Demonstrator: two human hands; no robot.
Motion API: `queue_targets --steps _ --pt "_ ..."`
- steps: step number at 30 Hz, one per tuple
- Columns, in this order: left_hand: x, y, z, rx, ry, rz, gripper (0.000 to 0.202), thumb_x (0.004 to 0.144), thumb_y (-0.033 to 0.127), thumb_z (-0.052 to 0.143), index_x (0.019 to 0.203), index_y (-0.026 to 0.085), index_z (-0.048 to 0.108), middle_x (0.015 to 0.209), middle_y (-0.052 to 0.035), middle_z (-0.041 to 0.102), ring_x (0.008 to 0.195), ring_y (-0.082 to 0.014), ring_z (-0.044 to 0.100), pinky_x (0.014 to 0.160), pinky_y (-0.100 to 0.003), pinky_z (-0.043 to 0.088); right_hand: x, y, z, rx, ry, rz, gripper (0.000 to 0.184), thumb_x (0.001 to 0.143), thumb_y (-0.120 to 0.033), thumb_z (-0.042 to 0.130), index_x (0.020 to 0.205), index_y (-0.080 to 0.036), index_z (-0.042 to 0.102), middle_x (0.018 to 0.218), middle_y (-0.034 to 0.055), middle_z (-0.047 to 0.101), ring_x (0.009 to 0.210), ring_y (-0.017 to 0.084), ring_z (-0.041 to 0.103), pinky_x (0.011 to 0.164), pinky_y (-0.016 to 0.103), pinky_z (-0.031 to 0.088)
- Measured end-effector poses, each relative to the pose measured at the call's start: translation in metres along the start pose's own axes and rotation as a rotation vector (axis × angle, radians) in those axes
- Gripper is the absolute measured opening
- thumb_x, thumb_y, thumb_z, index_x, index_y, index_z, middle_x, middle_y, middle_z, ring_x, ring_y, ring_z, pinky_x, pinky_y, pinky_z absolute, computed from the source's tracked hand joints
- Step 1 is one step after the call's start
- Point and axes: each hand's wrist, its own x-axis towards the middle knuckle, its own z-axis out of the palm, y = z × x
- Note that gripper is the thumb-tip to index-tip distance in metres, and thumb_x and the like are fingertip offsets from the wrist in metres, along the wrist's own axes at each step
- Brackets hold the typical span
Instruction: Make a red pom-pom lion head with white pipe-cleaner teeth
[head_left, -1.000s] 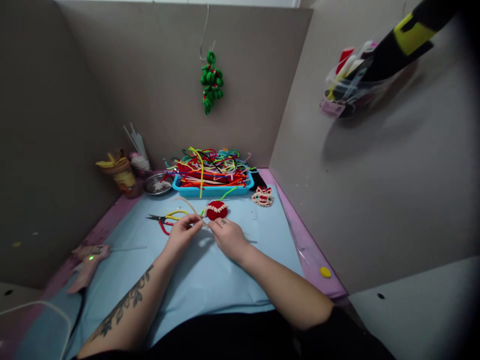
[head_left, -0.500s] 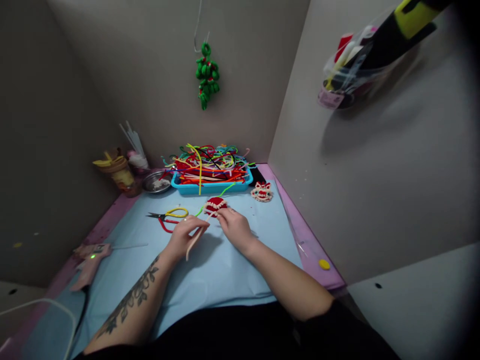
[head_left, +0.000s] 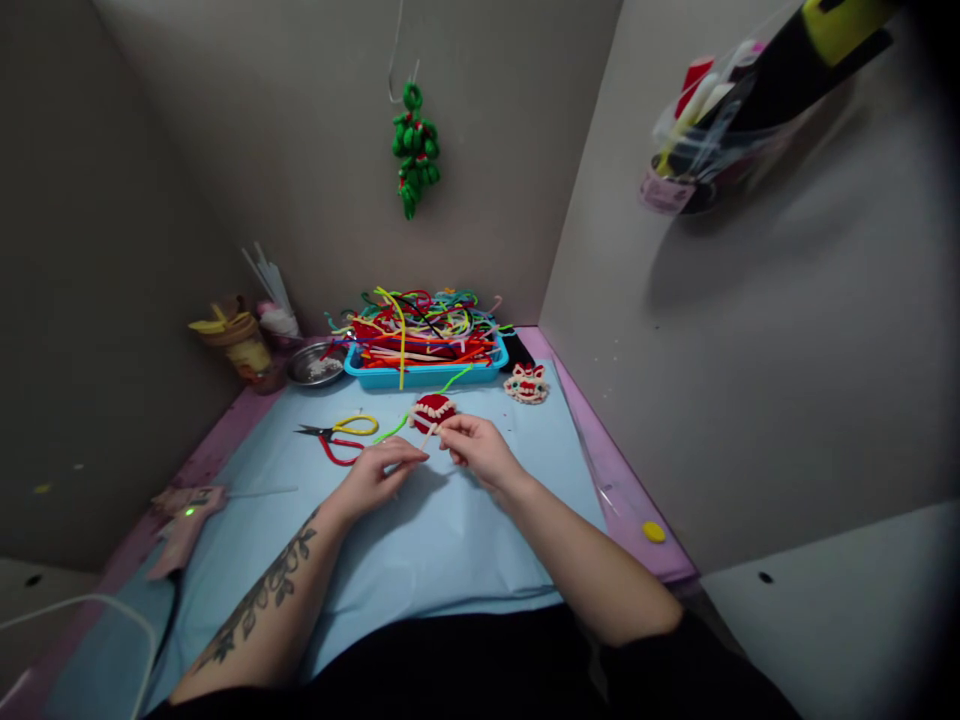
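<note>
A small red pipe-cleaner piece with a white trim (head_left: 433,408) lies on the light blue mat (head_left: 420,540). My right hand (head_left: 474,450) sits just in front of it, fingers pinched on the cream pipe cleaner (head_left: 427,437) that leads from the red piece. My left hand (head_left: 381,474) is close beside it, fingers curled and pinched together near the same strand; what it grips is too small to make out. A tattoo runs along my left forearm.
Scissors with yellow and red handles (head_left: 334,436) lie left of the hands. A blue tray of mixed pipe cleaners (head_left: 424,345) stands at the back, with a metal dish (head_left: 315,365) and a cup (head_left: 241,345) to its left. A second small red-and-white piece (head_left: 527,384) lies right.
The cream pipe cleaner that stuck out below my left hand half a second ago is now drawn in between the two hands. Both hands have edged closer to the red piece.
</note>
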Motion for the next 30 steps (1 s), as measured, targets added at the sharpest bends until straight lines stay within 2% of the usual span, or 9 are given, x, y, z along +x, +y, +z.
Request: queue_targets --steps 4,7,10,15,17,21,24,26,30 --pt "0.0 -0.011 -0.002 -0.013 0.074 -0.049 0.009 0.074 0.024 0.07 0.079 0.023 0.077 0.077 -0.0099 0.073 0.074 -0.0223 0.067 0.071 -0.033 0.051 -0.002 -0.004 -0.003 0.181 -0.149 0.212 0.025 0.065 -0.034 0.071 0.078 -0.014 0.061 0.056 -0.004 0.06 0.037 0.003 0.042 0.036 0.016 0.026" --pt "-0.002 -0.018 -0.003 0.048 0.092 0.042 0.012 0.078 0.022 0.065 0.084 0.022 0.076 0.081 -0.009 0.073 0.077 -0.0207 0.067 0.073 -0.032 0.051 -0.003 -0.007 -0.007 0.244 -0.318 0.339 0.027 0.063 -0.032 0.073 0.077 -0.014 0.061 0.053 -0.0044 0.059 0.035 0.003 0.043 0.034 0.014 0.027" --pt "-0.002 -0.02 -0.004 0.122 0.091 0.144 0.015 0.083 0.02 0.058 0.085 0.021 0.074 0.083 -0.0085 0.073 0.078 -0.0187 0.067 0.072 -0.032 0.052 -0.004 -0.008 -0.01 0.261 -0.501 0.408 0.029 0.061 -0.032 0.075 0.077 -0.012 0.062 0.053 -0.0032 0.061 0.034 0.004 0.047 0.033 0.014 0.03" --pt "-0.003 -0.012 -0.005 0.119 0.062 0.18 0.016 0.085 0.022 0.056 0.085 0.02 0.072 0.091 -0.0104 0.072 0.086 -0.0203 0.066 0.078 -0.036 0.052 -0.007 -0.005 -0.011 0.157 -0.704 0.468 0.031 0.064 -0.034 0.074 0.081 -0.011 0.064 0.055 -0.0016 0.063 0.036 0.006 0.052 0.033 0.015 0.033" --pt "-0.003 -0.012 -0.006 0.09 0.069 0.151 0.016 0.085 0.025 0.057 0.09 0.02 0.072 0.099 -0.0117 0.071 0.096 -0.0223 0.064 0.087 -0.04 0.049 -0.008 -0.006 -0.009 0.083 -0.699 0.459 0.027 0.067 -0.034 0.072 0.08 -0.012 0.064 0.056 -0.002 0.063 0.038 0.006 0.052 0.033 0.014 0.031" --pt "-0.004 -0.02 -0.009 -0.023 0.05 0.03 0.028 0.089 0.035 0.051 0.101 0.019 0.071 0.119 -0.0143 0.064 0.116 -0.0266 0.055 0.101 -0.046 0.04 -0.01 -0.009 -0.003 -0.154 -0.538 0.349 0.018 0.076 -0.032 0.065 0.076 -0.014 0.062 0.058 -0.0029 0.06 0.039 0.004 0.049 0.035 0.015 0.028" --pt "-0.004 -0.027 -0.009 -0.127 0.021 -0.046 0.037 0.091 0.043 0.046 0.101 0.019 0.072 0.129 -0.0142 0.058 0.126 -0.0296 0.047 0.107 -0.05 0.031 -0.011 -0.006 0.002 -0.327 -0.469 0.282 0.012 0.079 -0.027 0.061 0.075 -0.015 0.061 0.06 -0.003 0.059 0.04 0.005 0.048 0.039 0.017 0.032" --pt "-0.004 -0.029 -0.007 -0.182 -0.009 -0.091 0.038 0.089 0.046 0.048 0.098 0.02 0.073 0.132 -0.0137 0.055 0.127 -0.0313 0.045 0.108 -0.05 0.029 -0.012 -0.001 0.005 -0.45 -0.432 0.216 0.01 0.078 -0.024 0.059 0.073 -0.015 0.061 0.058 -0.0035 0.057 0.042 0.006 0.047 0.043 0.018 0.034" --pt "-0.003 -0.021 -0.005 -0.132 -0.016 -0.133 0.027 0.08 0.043 0.063 0.087 0.02 0.074 0.122 -0.0143 0.062 0.123 -0.0326 0.049 0.106 -0.052 0.031 -0.014 0.005 0.007 -0.785 -0.293 -0.064 0.013 0.076 -0.018 0.055 0.069 -0.016 0.065 0.056 -0.0021 0.058 0.051 0.009 0.049 0.051 0.021 0.032"
